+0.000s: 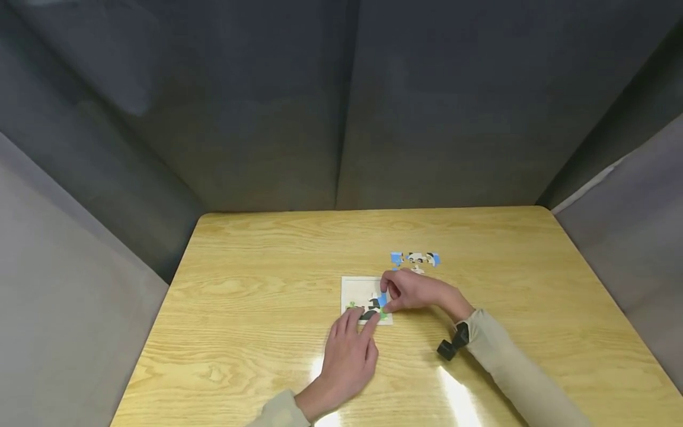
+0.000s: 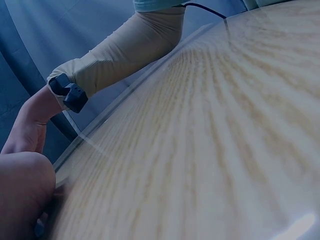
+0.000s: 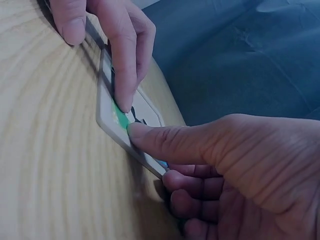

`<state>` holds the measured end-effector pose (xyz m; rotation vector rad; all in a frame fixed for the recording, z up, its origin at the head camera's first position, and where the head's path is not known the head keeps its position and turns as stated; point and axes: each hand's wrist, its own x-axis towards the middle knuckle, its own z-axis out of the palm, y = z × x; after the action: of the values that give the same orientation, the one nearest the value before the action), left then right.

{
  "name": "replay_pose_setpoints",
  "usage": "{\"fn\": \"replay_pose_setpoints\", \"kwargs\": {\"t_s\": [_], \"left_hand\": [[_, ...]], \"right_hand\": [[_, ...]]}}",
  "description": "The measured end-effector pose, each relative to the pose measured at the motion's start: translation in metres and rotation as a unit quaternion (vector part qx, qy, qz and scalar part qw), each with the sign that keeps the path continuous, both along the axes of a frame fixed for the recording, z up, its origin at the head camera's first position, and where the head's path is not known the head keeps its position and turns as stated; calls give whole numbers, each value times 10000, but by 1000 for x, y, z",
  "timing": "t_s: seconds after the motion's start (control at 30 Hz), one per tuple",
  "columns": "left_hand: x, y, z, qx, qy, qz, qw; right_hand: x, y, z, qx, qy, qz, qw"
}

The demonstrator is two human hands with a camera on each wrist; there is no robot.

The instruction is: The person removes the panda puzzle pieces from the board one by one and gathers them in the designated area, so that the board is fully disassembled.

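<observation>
A small white puzzle tray lies on the table, its lower part filled with panda-picture pieces in green, black and blue. My left hand rests at its near edge, fingers extended, fingertips touching the lower pieces. At the tray's right side, my right hand has thumb and index finger around a blue puzzle piece. In the right wrist view, the right thumb touches near a green puzzle piece, its other fingers curled by the tray's rim. The left wrist view shows little of the tray.
Several loose puzzle pieces, blue and panda-patterned, lie just beyond the right hand. The wooden table is bordered at the back by a dark curtain. A black device sits on the right wrist.
</observation>
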<state>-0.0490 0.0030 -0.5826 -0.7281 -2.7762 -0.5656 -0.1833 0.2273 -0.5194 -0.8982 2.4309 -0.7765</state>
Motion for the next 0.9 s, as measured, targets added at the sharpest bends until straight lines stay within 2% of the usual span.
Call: {"fn": "replay_pose_setpoints", "kwargs": {"t_s": [0.2, 0.33, 0.6, 0.9], "left_hand": [[0, 1, -1, -59, -39, 16, 10000], [0, 1, -1, -69, 11, 36, 10000], [1, 1, 1, 0, -6, 41, 10000], [2, 0, 3, 17, -57, 66, 10000]], "right_hand": [[8, 3, -6, -239, 210, -172, 9993], [16, 5, -14, -534, 453, -438, 9966], [29, -1, -23, -1113, 960, -854, 9855], [39, -6, -30, -1491, 1203, -1198, 9741]]}}
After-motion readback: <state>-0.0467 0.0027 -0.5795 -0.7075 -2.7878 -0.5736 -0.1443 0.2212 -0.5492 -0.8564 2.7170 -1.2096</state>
